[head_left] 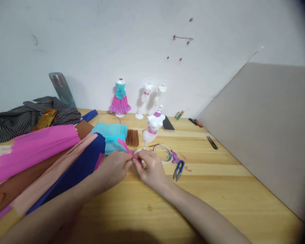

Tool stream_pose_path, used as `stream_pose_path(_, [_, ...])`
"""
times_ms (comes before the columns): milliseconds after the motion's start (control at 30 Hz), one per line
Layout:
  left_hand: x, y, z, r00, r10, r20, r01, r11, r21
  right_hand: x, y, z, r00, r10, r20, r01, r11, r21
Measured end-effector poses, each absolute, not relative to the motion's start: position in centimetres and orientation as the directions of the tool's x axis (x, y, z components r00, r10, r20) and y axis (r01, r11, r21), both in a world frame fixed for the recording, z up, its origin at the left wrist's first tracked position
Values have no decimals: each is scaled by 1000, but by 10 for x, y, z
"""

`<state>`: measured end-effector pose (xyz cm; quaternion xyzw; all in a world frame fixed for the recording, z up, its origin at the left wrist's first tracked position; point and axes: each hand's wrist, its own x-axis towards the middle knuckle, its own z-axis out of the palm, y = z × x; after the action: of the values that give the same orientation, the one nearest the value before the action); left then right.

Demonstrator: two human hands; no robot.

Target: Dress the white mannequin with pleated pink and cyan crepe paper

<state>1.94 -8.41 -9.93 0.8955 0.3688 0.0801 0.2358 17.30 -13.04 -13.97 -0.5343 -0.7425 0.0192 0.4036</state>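
A narrow pink strip (125, 147) is pinched between my two hands at the middle of the view, its free end sticking up to the left. My left hand (118, 166) has thumb and fingers closed on the strip. Beside it, my right hand (148, 166) grips the strip's other end with bent fingers. Just behind the hands stands a small white mannequin (155, 122) with pink bands at neck and waist. Blue snips (179, 170) and a roll of white tape (170, 156) lie to the right of my right hand.
Stacked crepe paper rolls (38, 149) cover the left side. Folded turquoise paper (114, 135) and pleated brown paper (132, 138) lie behind. A dressed mannequin (120, 101), a phone (168, 124) and a black cutter (212, 142) are farther off.
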Motion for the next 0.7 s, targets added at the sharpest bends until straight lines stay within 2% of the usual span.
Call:
stream_pose_path(167, [19,-85,-88,690,724,-19,630,-587,509,175,-135,-130,-189,818,542,740,482,-468])
stream_pose_path(300, [20,-83,-88,678,735,-2,621,-571,538,177,-136,-123,-231,854,466,675,486,-556])
stream_pose_path(467, [17,-78,-93,637,771,0,690,-570,446,175,-136,-120,-230,909,347,502,416,-758])
stream_pose_path(533, [14,-77,-90,637,771,4,712,-590,381,174,-137,-120,-220,922,318,484,386,-785])
stream_pose_path(633, [9,-79,-83,640,768,11,735,-616,284,176,-139,-118,-147,897,416,565,421,-709])
stream_pose_path(700, [6,-82,-79,653,757,22,735,-640,223,178,-139,-116,-117,809,576,660,497,-564])
